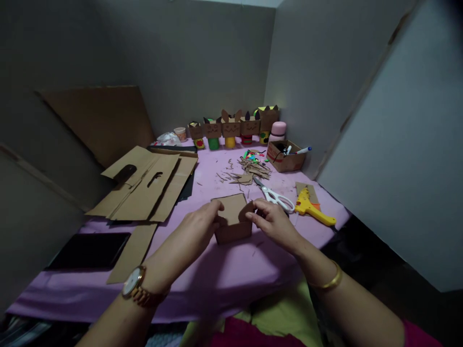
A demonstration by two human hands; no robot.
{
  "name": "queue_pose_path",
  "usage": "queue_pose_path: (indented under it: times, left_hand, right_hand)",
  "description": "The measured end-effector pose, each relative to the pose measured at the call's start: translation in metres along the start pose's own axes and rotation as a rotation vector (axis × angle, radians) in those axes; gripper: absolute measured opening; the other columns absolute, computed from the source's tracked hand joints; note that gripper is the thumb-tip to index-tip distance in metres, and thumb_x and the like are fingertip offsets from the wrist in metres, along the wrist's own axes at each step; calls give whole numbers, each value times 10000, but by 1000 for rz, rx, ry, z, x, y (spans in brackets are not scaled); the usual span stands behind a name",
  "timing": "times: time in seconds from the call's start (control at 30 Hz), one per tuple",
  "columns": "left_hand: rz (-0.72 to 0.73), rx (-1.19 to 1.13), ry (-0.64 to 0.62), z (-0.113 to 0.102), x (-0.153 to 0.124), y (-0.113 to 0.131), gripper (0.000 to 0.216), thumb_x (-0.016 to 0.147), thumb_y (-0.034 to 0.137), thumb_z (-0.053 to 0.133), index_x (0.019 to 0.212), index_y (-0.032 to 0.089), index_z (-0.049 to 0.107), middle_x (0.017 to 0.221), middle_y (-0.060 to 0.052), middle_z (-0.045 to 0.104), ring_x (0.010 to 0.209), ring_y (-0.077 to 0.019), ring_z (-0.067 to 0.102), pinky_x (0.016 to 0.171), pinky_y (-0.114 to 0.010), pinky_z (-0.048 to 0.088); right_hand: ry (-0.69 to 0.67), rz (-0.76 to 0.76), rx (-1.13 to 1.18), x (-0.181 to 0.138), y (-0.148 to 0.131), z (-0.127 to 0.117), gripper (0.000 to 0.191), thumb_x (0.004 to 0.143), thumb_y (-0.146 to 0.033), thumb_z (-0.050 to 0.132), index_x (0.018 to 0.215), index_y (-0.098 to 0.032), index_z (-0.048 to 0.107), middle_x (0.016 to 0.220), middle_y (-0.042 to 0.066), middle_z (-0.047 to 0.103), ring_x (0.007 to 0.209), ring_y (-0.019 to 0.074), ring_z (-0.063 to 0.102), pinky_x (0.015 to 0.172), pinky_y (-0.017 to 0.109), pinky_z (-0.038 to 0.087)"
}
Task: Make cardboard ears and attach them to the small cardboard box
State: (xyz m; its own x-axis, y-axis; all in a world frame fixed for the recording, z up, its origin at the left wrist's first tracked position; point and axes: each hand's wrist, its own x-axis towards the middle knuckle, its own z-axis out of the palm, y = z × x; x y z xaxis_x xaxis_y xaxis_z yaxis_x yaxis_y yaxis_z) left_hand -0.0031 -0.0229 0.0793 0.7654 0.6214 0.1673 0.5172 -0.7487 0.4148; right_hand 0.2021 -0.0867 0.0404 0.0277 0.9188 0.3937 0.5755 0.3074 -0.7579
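A small brown cardboard box [233,233] sits on the purple cloth in front of me, its flat top facing up. My left hand [202,222] is closed at the box's left edge, thumb and fingertips bent over it; what lies under the fingertips is partly hidden. Between the thumb and fingers of my right hand [272,220] is a rounded, ear-shaped cardboard piece [246,211]. That piece stands over the right side of the box top. White-handled scissors [277,197] lie just beyond my right hand, beside a yellow glue gun [311,210].
Cardboard scraps [253,169] lie in a heap beyond the box. Several eared cardboard figures [231,129] line the back, near a pink bottle [278,129] and a pen box [285,161]. Flattened cardboard [141,193] and a black tablet-like slab [90,250] are at left. Grey panels [202,58] enclose the table.
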Motion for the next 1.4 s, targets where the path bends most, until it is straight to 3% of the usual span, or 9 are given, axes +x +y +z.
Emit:
queue_pose_path:
  times: [0.23, 0.63, 0.93, 1.1, 1.3, 1.4]
  left_hand:
    - [-48, -55, 0, -4, -4, 2, 129, 890, 153, 458, 821, 200, 556, 852, -46, 724, 784, -185, 671, 668, -271, 486]
    - [51, 9, -16, -14, 4, 0, 185, 872, 133, 514, 847, 194, 686, 816, -23, 728, 769, -166, 652, 702, -260, 454]
    - [28, -8, 6, -7, -1, 1, 168, 889, 168, 490, 878, 194, 655, 825, -35, 733, 747, -175, 666, 662, -262, 460]
    - [-44, -59, 65, 4, -3, 0, 271, 861, 121, 513, 1112, 210, 463, 870, -38, 757, 794, -196, 701, 667, -280, 488]
    - [-36, -70, 52, 3, -7, 0, 96, 880, 150, 502, 823, 225, 488, 818, -11, 705, 752, -179, 662, 631, -258, 463]
    - [-2, -54, 31, 1, -8, 0, 120, 903, 143, 458, 825, 212, 518, 840, -18, 679, 764, -172, 633, 652, -262, 455]
  right_hand:
    - [45, 12, 31, -3, 2, 3, 144, 868, -237, 553, 734, -203, 594, 671, -6, 565, 649, 154, 520, 579, 262, 359]
    - [48, 20, 46, -4, 3, 3, 116, 856, -246, 554, 760, -209, 608, 715, 12, 599, 699, 174, 552, 598, 274, 380]
    - [48, 4, 54, -3, 3, 3, 123, 863, -254, 555, 780, -209, 633, 758, 25, 640, 733, 181, 579, 652, 286, 413]
    - [38, 15, 51, -4, 3, 3, 126, 874, -259, 549, 801, -206, 636, 761, 26, 637, 740, 185, 577, 652, 286, 405]
    - [23, 6, 57, -4, 4, 4, 152, 883, -277, 538, 797, -203, 639, 738, 24, 622, 702, 179, 563, 631, 285, 400]
    - [17, 13, 67, -4, 4, 4, 143, 886, -271, 538, 827, -203, 649, 774, 30, 638, 691, 174, 564, 631, 284, 400]
